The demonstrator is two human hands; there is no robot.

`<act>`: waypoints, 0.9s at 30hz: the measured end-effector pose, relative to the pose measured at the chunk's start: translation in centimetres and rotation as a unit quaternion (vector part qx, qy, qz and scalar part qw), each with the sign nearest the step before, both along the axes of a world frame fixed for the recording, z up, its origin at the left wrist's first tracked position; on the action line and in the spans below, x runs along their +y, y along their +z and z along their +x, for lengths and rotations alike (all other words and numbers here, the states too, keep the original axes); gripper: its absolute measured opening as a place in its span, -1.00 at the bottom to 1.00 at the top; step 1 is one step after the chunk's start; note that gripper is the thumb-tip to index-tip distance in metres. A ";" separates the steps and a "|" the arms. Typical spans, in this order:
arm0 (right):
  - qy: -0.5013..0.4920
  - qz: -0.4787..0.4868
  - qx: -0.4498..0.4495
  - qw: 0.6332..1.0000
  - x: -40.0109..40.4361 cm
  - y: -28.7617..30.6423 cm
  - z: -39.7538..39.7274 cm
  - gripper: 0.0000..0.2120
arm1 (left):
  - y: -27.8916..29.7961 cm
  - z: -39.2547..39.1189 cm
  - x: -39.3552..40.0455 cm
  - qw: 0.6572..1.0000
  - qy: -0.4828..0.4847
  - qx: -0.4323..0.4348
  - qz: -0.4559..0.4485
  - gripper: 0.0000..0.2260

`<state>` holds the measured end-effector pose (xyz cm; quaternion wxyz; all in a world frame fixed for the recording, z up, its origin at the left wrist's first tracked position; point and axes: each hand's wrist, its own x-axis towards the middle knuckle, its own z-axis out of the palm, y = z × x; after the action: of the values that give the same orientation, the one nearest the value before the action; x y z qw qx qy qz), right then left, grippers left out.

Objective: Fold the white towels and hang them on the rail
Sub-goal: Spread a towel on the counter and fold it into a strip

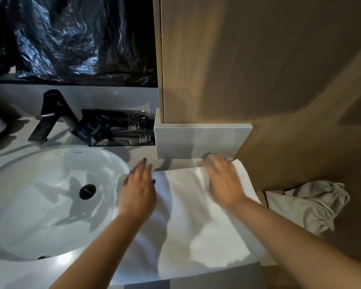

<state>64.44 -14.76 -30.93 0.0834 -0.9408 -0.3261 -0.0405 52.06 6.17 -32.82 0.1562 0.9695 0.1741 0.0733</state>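
Both hands, left (138, 188) and right (224, 180), are lying flat with fingers extended, pressing a white towel (196, 222) at lower centre, apparently smoothing it for folding.

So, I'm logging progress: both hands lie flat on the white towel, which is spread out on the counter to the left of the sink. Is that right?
Not quite: the head view shows the white towel on the counter to the right of the sink, not the left. The rest holds: the left hand and right hand lie flat on it.
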 end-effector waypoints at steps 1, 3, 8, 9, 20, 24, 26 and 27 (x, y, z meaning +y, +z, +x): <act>0.057 0.015 -0.025 0.998 0.7 -0.6 -1.7 -0.53 | -0.4 -0.4 -1.6 0.998 -0.052 -0.023 0.014 -0.59; 0.117 -0.007 -0.008 0.993 1.8 -2.0 -5.0 -0.49 | -1.5 -1.2 -4.1 0.992 -0.120 -0.010 0.044 -0.57; 0.069 -0.063 0.088 0.992 2.5 -4.3 -6.0 -0.42 | -3.6 -1.4 -4.8 0.995 -0.072 0.067 -0.004 -0.46; 0.071 -0.072 0.090 0.991 2.4 -4.5 -5.5 -0.41 | -3.6 -1.3 -4.7 0.995 -0.072 0.073 0.002 -0.45; -0.073 -0.103 0.108 0.986 -4.2 -5.9 -0.7 -0.31 | -4.5 -1.7 -2.2 0.992 -0.048 0.111 0.040 -0.38; -0.143 -0.109 0.156 0.971 -6.6 -5.0 -0.1 -0.30 | -3.8 -2.7 -1.6 0.992 -0.026 0.118 0.034 -0.34; -0.171 -0.093 0.195 0.961 -6.5 -4.4 -0.5 -0.31 | -3.4 -4.3 -1.3 0.992 0.011 0.122 0.011 -0.33; -0.194 -0.063 0.212 0.956 -6.6 -4.2 -0.9 -0.31 | -3.2 -5.4 -1.1 0.992 0.042 0.119 -0.010 -0.31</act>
<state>63.53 -21.35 -35.12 0.0822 -0.9763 -0.1137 0.1651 46.62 5.06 -36.04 0.1413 0.9614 0.2331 -0.0375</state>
